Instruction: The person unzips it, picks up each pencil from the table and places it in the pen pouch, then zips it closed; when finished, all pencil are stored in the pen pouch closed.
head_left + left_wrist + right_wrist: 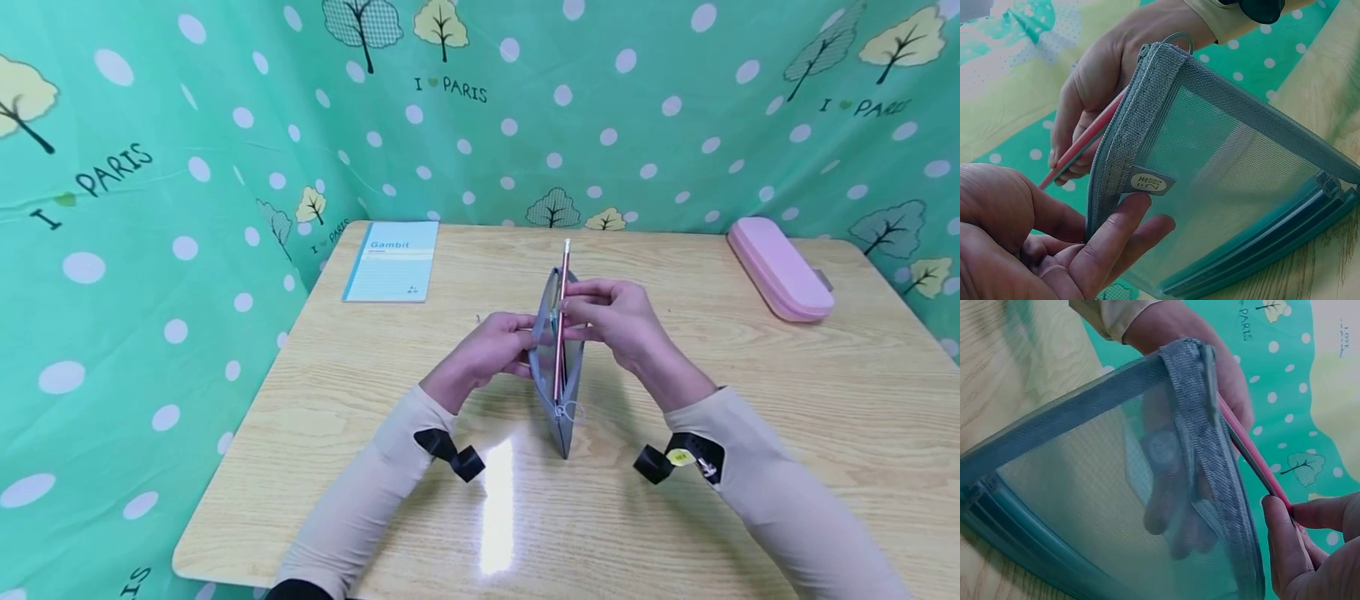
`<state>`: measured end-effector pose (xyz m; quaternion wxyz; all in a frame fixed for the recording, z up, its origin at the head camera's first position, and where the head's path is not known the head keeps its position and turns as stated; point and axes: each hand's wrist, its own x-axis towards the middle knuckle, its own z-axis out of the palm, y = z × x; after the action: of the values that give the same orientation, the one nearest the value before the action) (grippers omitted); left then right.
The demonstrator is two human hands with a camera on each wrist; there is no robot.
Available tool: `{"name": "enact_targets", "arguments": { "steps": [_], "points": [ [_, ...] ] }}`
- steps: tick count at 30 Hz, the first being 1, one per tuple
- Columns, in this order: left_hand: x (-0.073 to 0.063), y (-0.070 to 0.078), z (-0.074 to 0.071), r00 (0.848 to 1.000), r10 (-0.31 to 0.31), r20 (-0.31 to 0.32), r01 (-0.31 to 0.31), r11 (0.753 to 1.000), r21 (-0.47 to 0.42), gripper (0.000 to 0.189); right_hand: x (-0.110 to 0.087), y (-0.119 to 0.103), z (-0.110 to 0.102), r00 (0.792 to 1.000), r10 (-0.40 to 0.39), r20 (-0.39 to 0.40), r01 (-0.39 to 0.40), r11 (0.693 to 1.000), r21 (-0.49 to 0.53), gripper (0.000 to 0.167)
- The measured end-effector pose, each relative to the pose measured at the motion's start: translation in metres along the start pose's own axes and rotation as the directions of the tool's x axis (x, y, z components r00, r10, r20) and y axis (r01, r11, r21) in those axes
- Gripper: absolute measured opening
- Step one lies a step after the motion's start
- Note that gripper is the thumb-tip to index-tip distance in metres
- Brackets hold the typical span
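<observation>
A grey mesh zip pouch (pixel 566 437) stands on the table with its mouth facing up and parted. My left hand (pixel 491 346) grips its left side near the rim; in the left wrist view the thumb is on one face of the rim and the fingers (pixel 1113 240) on the other, by a small label (pixel 1149 182). My right hand (pixel 618 321) pinches a red pencil (pixel 566 262) between thumb and fingertips. The pencil (pixel 1254 453) slants along the pouch's mouth, its far end sticking out and its near end at the zip corner. Folds of the pouch partly hide that near end.
A pale blue notebook (pixel 393 262) lies at the back left of the table (pixel 337 467). At the back right is a pink pencil case (pixel 780 268). A green patterned cloth (pixel 465 142) hangs behind the table and at its left.
</observation>
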<state>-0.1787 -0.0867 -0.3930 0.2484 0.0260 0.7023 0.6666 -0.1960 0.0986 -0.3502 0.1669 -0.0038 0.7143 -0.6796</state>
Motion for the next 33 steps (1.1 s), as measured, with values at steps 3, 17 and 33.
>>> {"name": "enact_targets", "arguments": {
  "steps": [3, 17, 33],
  "points": [
    [-0.001, 0.001, 0.0, 1.0, 0.004, 0.001, -0.004, 1.0, 0.0, 0.037, -0.002, 0.001, 0.002, 1.0, -0.006, -0.006, 0.006, 1.0, -0.019, 0.04],
    [-0.004, 0.003, 0.001, 1.0, -0.003, 0.003, 0.003, 1.0, 0.0, 0.036, -0.013, 0.007, 0.005, 0.999, -0.041, -0.022, 0.039, 0.997, -0.073, 0.038],
    [-0.005, 0.002, 0.001, 1.0, 0.0, 0.011, 0.0, 1.0, -0.008, 0.037, -0.018, 0.01, 0.01, 0.996, -0.083, -0.03, 0.076, 0.981, -0.177, 0.035]
  ]
}}
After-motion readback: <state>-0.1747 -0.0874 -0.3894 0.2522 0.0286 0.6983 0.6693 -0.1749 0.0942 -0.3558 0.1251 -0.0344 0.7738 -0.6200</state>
